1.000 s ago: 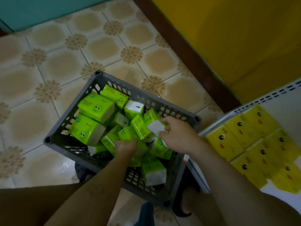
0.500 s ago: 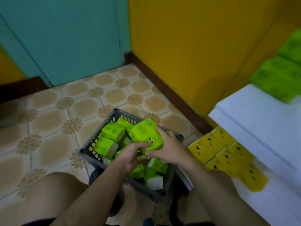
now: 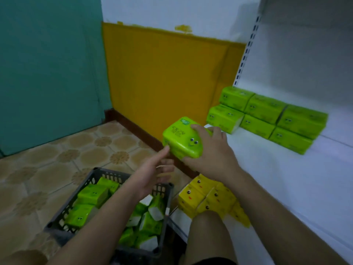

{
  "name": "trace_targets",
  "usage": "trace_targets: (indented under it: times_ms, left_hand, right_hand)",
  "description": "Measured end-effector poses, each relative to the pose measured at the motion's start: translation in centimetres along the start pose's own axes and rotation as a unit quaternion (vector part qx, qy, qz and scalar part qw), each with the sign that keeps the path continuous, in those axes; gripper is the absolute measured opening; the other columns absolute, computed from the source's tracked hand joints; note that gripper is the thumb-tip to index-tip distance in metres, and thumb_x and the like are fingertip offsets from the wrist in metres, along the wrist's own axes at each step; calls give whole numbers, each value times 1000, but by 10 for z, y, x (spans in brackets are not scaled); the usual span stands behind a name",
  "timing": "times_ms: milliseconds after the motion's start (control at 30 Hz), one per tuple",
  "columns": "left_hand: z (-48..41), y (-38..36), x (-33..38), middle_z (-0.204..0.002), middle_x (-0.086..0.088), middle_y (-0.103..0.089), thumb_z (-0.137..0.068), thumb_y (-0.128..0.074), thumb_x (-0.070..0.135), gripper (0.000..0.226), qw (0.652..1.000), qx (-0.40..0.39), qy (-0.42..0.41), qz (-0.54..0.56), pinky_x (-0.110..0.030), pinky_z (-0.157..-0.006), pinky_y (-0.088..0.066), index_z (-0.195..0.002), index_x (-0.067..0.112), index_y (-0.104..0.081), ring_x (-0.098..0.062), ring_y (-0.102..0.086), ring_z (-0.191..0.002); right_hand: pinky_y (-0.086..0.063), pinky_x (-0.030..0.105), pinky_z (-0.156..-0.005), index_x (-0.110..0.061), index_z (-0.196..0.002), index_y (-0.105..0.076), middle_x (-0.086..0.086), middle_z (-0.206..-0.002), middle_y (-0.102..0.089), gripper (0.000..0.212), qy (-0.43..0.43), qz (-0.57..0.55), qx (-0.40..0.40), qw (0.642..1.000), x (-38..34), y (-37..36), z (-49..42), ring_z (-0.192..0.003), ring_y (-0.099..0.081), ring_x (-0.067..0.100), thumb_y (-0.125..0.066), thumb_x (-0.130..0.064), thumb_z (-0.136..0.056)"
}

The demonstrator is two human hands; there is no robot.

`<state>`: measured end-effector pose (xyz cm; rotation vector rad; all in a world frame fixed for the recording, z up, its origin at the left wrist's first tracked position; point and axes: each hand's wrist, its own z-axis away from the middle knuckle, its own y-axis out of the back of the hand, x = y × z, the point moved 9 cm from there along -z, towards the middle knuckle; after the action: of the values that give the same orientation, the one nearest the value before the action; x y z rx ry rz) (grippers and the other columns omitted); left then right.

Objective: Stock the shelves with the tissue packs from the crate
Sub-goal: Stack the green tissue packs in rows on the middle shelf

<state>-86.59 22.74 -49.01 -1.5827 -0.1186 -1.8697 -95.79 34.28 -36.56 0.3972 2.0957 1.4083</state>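
The shelf (image 3: pixel 267 169) carries stacked green tissue packs (image 3: pixel 264 116).

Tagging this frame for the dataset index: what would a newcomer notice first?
The bright green tissue pack held mid-frame by the right hand, with a fingertip of the left hand touching its lower corner. Next come the matching green packs lined up on the white shelf at right. The grey crate with more packs sits on the tiled floor at bottom left.
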Motion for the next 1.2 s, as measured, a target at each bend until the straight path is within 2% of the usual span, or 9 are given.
trace_targets:
  times_ms: [100, 200, 300, 433, 500, 700, 967, 1067, 1200]
  left_hand:
    - [-7, -19, 30, -97, -3, -62, -84, -69, 43, 38, 987, 70, -64, -128, -31, -69, -45, -109, 16, -60, -14, -58, -77]
    - [-16, -49, 63, -112, -1, -59, -91, -64, 34, 30, 943, 102, -161, -274, -37, -78, -47, -119, 23, -58, -19, -58, -92]
    - [-30, -88, 77, -128, 0, -51, -93, -60, 34, 35, 866, 80, -220, -442, -40, -92, -46, -127, 30, -56, -24, -51, -113]
    - [-53, -121, 63, -147, 2, -42, -93, -53, 44, 45, 733, 42, -171, -657, -50, -104, -33, -138, 41, -45, -29, -35, -134]
    - [-59, -125, 55, -143, 3, -46, -92, -54, 46, 46, 712, 25, -140, -688, -51, -104, -33, -138, 41, -45, -27, -37, -134]
    - [-66, -122, 58, -132, 7, -55, -88, -61, 52, 36, 695, 36, -149, -703, -51, -102, -37, -121, 38, -62, -23, -44, -127]
    - [-63, -117, 50, -138, 9, -50, -94, -52, 48, 35, 686, 33, -193, -701, -51, -102, -32, -128, 40, -56, -24, -37, -131]
    - [-56, -101, 52, -140, 11, -50, -94, -56, 41, 30, 733, 56, -247, -631, -49, -103, -32, -123, 37, -60, -21, -39, -130]
    - [-39, -36, 59, -127, 8, -56, -89, -61, 37, 23, 744, 211, -277, -570, -45, -94, -34, -112, 32, -64, -25, -43, -118]
  right_hand:
    - [-39, 43, -100, -36, -145, -31, 13, -145, -24, 85, -83, 22, -20, 996, 71, 32, -5, -135, -26, 32, -76, -44, -73]
    - [-39, 42, -102, -34, -143, -38, 15, -150, -21, 75, -145, 51, -54, 987, 136, 34, 0, -138, -27, 35, -74, -38, -77]
    - [-40, 40, -103, -33, -142, -44, 15, -149, -28, 68, -167, 54, -21, 984, 173, 36, -4, -136, -34, 34, -72, -38, -80]
    - [-36, 33, -103, -27, -138, -51, 13, -144, -39, 59, -164, 49, 24, 985, 196, 38, -23, -131, -39, 30, -70, -26, -82]
    - [-36, 33, -104, -28, -138, -53, 12, -142, -42, 57, -164, 54, 36, 984, 204, 36, -33, -131, -40, 30, -68, -24, -83]
    - [-40, 37, -101, -34, -138, -51, 8, -137, -46, 57, -173, 88, 45, 980, 216, 37, -58, -129, -38, 28, -63, -24, -84]
    - [-28, 42, -107, -28, -141, -45, 14, -145, -38, 68, -182, 126, 90, 971, 194, 46, -47, -133, -32, 34, -70, -36, -78]
    - [-38, 45, -96, -15, -126, -60, 14, -129, -54, 53, -58, 61, 177, 981, 118, 46, -32, -120, -48, 37, -71, -29, -76]
    - [-49, 38, -80, -25, -130, -52, -2, -115, -62, 41, 47, -93, 61, 993, 16, -10, -17, -98, -61, 22, -59, -32, -90]
